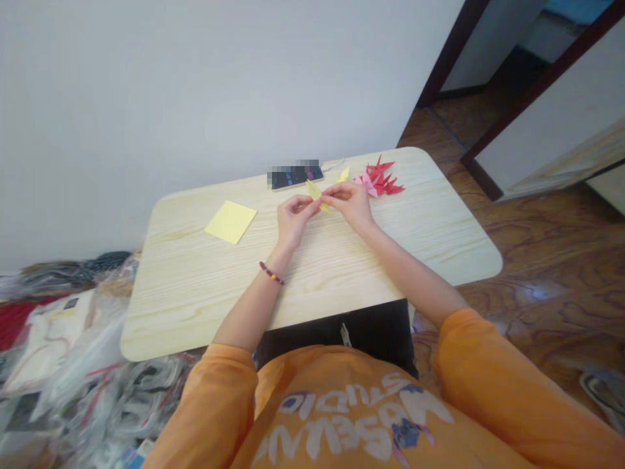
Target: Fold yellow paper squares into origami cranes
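- Smooth, pale wall (pixel 195 85) rising along the table's far edge.
- Glossy, dark wood-grain floor (pixel 537 254) to the right.
- Light wood-grain table (pixel 342 273) with rounded corners.
- Crinkled clear plastic bags (pixel 141 397) heaped beside the table, lower left.
- Left hand (pixel 294 220) and right hand (pixel 355 203), close together above the table, both in a narrow pinch on one yellow folded paper.
- Flat, dark phone (pixel 296 177), just beyond the hands.
- Plain yellow square sheet (pixel 230 222), lying flat left of the left hand.
- Spiky red folded papers (pixel 383 177), bunched with a pink folded paper (pixel 367 184) that the right hand partly hides.
- Yellow folded paper (pixel 313 189), slender and pointed, between both hands' fingertips, which cover its middle.
- Another small yellow piece (pixel 344 174), behind the right hand.
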Demonstrator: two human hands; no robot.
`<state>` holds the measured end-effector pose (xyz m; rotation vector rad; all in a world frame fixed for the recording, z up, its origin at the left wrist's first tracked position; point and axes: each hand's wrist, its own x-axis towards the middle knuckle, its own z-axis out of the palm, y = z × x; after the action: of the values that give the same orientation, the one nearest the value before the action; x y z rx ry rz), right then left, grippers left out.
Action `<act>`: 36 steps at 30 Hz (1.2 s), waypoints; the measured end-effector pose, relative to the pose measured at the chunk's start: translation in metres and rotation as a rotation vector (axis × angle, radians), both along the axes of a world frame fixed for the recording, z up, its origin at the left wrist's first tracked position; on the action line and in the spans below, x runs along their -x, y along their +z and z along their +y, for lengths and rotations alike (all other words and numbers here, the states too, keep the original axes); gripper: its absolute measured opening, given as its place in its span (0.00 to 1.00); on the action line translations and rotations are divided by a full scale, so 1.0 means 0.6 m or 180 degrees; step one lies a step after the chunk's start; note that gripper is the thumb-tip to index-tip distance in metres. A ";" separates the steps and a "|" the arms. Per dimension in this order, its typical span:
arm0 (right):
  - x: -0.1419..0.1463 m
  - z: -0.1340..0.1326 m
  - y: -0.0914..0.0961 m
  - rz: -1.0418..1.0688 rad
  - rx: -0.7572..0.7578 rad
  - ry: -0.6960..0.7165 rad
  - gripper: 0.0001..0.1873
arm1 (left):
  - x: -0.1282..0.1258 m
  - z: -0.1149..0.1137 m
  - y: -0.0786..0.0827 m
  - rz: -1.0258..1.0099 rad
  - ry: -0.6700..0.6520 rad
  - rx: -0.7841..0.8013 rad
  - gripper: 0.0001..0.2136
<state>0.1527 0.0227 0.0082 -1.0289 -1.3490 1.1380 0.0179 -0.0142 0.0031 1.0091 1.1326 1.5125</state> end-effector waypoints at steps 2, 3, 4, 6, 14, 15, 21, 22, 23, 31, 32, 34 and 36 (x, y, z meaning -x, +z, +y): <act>0.000 0.000 0.002 0.0087 0.0097 -0.0028 0.08 | 0.000 0.001 -0.001 0.0001 -0.0016 -0.0023 0.16; -0.001 0.000 0.003 0.0100 0.0130 -0.0038 0.08 | 0.000 0.001 -0.002 0.0003 -0.0023 -0.0027 0.16; -0.001 -0.001 0.003 0.0103 0.0153 -0.0046 0.08 | 0.001 0.001 -0.003 0.0007 -0.0034 -0.0033 0.16; -0.001 -0.001 0.005 0.0095 0.0185 -0.0058 0.09 | 0.001 0.001 -0.005 0.0004 -0.0058 -0.0056 0.15; -0.006 0.007 0.001 -0.0147 0.0032 0.0105 0.11 | 0.002 0.000 -0.001 0.0089 -0.0150 -0.0125 0.13; -0.007 0.008 0.000 -0.0227 -0.0050 0.0142 0.10 | 0.002 -0.001 -0.001 0.0085 -0.0168 -0.0125 0.13; -0.002 -0.008 0.003 -0.0925 -0.1088 -0.0219 0.05 | -0.005 -0.002 -0.005 0.0170 0.0021 -0.0066 0.12; 0.001 -0.012 0.003 -0.1071 -0.1274 -0.0298 0.04 | -0.005 -0.002 -0.005 0.0229 0.0092 -0.0057 0.11; 0.003 -0.016 0.002 -0.1212 -0.1424 -0.0365 0.04 | -0.006 -0.002 -0.006 0.0264 0.0139 -0.0050 0.11; -0.001 -0.017 -0.003 -0.1225 -0.1722 -0.0468 0.03 | 0.000 0.006 -0.013 -0.0308 -0.0360 -0.0174 0.12; -0.002 -0.016 -0.002 -0.1185 -0.1708 -0.0473 0.03 | 0.000 0.007 -0.013 -0.0300 -0.0359 -0.0217 0.12; -0.003 -0.016 -0.001 -0.1103 -0.1667 -0.0461 0.03 | 0.001 0.006 -0.013 -0.0234 -0.0313 -0.0301 0.12; -0.001 -0.016 -0.002 -0.1021 -0.1595 -0.0447 0.03 | 0.001 0.005 -0.011 -0.0146 -0.0274 -0.0370 0.11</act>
<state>0.1536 0.0134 0.0069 -0.9352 -1.6750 0.4983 0.0174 -0.0114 -0.0038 1.0824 0.9663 1.5387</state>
